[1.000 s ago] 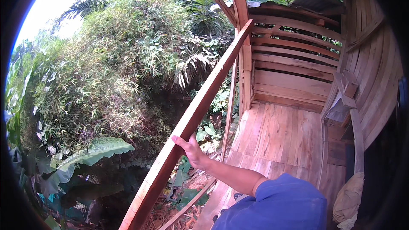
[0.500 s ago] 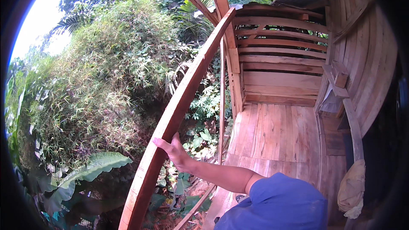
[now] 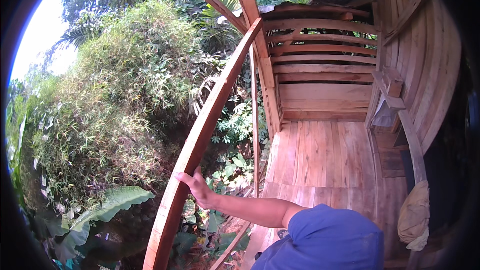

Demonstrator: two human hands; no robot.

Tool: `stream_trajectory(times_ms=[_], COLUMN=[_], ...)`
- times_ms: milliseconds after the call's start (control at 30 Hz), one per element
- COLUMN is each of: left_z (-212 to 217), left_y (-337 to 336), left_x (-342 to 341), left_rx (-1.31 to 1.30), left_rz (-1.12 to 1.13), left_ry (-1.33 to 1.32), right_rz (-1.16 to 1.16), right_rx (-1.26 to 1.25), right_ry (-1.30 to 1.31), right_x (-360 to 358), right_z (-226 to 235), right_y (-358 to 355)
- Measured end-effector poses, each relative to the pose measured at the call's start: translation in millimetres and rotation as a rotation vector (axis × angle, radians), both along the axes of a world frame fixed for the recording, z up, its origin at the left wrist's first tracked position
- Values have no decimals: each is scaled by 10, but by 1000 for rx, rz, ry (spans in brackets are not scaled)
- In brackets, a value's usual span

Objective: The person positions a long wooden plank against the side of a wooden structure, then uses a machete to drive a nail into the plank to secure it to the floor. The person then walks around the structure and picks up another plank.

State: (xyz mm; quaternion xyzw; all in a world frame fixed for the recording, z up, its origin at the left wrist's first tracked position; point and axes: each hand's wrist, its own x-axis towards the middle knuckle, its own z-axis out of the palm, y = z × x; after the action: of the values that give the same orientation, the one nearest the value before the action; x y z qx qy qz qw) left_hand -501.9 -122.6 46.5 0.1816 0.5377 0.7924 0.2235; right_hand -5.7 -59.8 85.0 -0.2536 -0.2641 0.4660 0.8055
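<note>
A long squared wooden beam slants from the lower edge up toward the upper middle. My left hand grips its right side low down, one digit lying over the beam's edge and the others partly hidden. My left arm, in a blue sleeve, stretches out to the left to reach it. The beam's upper end appears close to a standing wooden post; whether they touch I cannot tell. My right hand is out of view.
A plank floor runs to a slatted wooden wall. At the right are a board wall, a wooden block on a ledge and a tan cloth bundle. Dense bushes grow beyond the left side.
The beam's upper end sits slightly lower and farther left in the picture, and my left hand is a little lower with it. The whole view has also shifted slightly.
</note>
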Motion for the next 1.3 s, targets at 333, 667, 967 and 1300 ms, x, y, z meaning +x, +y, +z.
stream_trajectory(times_ms=[333,667,967,1300], left_z=[2,-118,-322,-163], left_y=[-48,-595,-1253,-1598], left_x=[-81,-621,-1602,-1373], left_rx=[-39,10,418,401], left_rz=[52,193,355,609], left_ry=[14,-25,-181,-237], right_rz=[41,53,166,245], right_rx=[22,18,-96,-176], right_ry=[15,29,37,-15], right_x=[-48,23,4,47], right_z=[-94,2,64,-94], right_y=[-3,7,-66,-184])
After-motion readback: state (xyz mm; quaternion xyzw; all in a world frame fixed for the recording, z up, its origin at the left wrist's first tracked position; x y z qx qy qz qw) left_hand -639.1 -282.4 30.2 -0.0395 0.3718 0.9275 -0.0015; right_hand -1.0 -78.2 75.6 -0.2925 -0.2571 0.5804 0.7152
